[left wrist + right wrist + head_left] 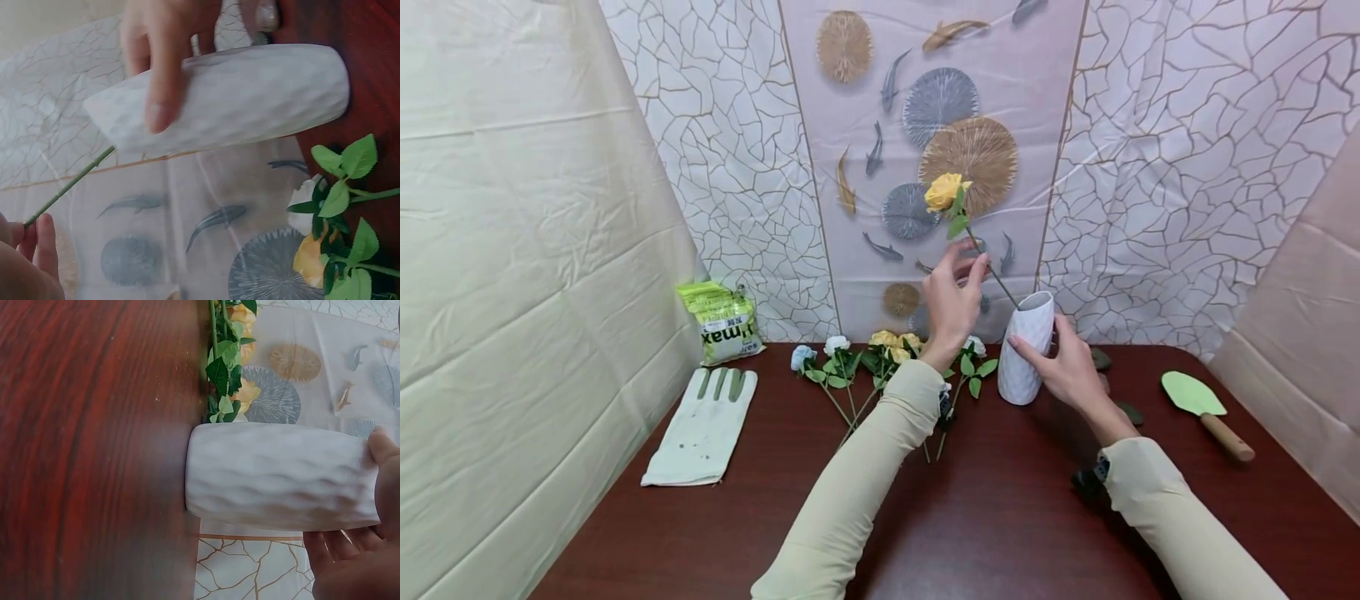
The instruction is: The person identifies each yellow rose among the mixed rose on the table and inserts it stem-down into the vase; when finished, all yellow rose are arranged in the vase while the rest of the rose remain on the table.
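A yellow rose [947,192] on a long green stem leans up and left from the mouth of a white textured vase [1027,350]. My left hand [953,292] pinches the stem [69,186] partway along it, and the stem's lower end meets the vase's rim. Around the upper part of the vase my right hand [1067,367] is curled, with the thumb on the near side and fingers behind. In the right wrist view the base of the vase [281,477] stands on the table.
Several blue, white and yellow roses [898,343] lie on the dark red table [985,517], left of the vase. Further left are a white glove [700,433] and a green bag [722,323]. A green trowel [1195,396] lies at the right; dark stones [1129,412] sit behind my right hand.
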Demonstrator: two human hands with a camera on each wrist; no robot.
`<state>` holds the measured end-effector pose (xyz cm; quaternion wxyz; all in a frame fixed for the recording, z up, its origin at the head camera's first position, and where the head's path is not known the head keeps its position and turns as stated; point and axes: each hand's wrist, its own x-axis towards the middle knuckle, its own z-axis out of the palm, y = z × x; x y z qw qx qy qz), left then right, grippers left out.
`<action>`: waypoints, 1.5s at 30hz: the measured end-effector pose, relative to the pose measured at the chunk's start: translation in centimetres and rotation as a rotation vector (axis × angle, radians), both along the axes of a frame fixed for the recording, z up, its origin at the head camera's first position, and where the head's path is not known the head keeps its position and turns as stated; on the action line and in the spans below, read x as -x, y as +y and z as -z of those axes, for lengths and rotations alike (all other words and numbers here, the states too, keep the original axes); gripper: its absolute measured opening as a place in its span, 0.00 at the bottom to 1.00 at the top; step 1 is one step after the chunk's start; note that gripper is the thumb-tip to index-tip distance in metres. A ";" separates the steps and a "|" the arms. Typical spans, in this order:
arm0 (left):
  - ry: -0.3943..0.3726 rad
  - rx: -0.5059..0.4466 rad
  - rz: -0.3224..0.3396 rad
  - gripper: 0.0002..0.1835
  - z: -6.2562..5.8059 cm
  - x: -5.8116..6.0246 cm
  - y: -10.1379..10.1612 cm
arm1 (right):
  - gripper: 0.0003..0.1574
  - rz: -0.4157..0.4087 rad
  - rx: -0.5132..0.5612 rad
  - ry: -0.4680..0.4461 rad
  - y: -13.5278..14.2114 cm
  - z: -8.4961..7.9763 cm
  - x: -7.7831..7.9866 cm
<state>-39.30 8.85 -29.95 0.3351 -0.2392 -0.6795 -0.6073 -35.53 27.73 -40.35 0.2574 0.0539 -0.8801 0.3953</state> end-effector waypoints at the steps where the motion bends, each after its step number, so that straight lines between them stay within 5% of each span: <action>1: 0.001 0.022 -0.001 0.13 0.2 -0.1 0.2 | 0.49 0.001 0.000 0.002 0.0 0.0 0.0; 5: 0.003 0.131 0.008 0.13 0.9 -0.4 1.1 | 0.48 0.002 0.002 0.009 0.0 0.0 0.0; 14: 0.046 0.482 -0.096 0.13 2.6 -0.9 2.7 | 0.46 -0.011 -0.004 0.027 0.2 0.1 0.1; 23: 0.016 0.619 -0.135 0.10 3.4 -1.0 3.1 | 0.43 -0.018 -0.019 0.084 0.2 0.3 0.2; 35: -0.001 0.565 -0.017 0.10 4.1 -0.7 1.5 | 0.48 -0.022 -0.002 0.041 0.1 0.2 0.0; 45: -0.035 0.490 -0.023 0.12 5.8 -0.3 -5.7 | 0.54 -0.008 0.002 0.003 -0.1 0.1 -0.1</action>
